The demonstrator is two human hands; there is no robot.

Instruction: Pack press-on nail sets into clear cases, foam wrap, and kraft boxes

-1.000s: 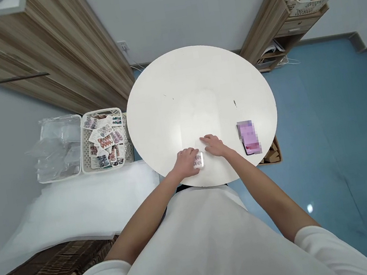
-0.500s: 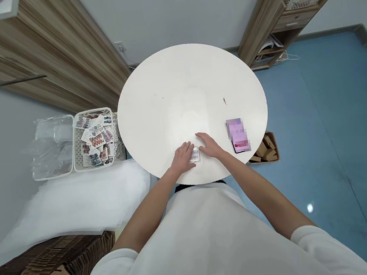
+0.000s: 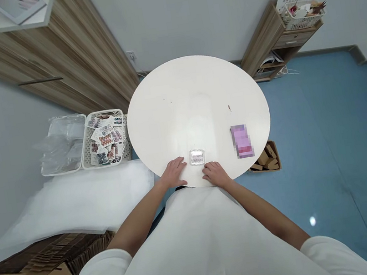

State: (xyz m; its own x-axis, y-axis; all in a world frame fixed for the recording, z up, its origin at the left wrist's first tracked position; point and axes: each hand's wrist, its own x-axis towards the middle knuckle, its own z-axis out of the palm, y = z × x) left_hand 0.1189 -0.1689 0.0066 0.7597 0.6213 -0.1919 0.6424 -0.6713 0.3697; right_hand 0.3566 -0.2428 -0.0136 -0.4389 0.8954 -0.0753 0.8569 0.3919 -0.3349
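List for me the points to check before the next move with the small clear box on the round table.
1. Small clear box lies flat on the table, and neither hand holds it: ok.
2. Left hand is empty and flat on the table near its edge: ok.
3. Right hand is empty, just in front of the box: ok.
4. Box lid is fully closed: cannot tell, too small.
5. Phone lies to the right, apart from the box and the hands: ok.
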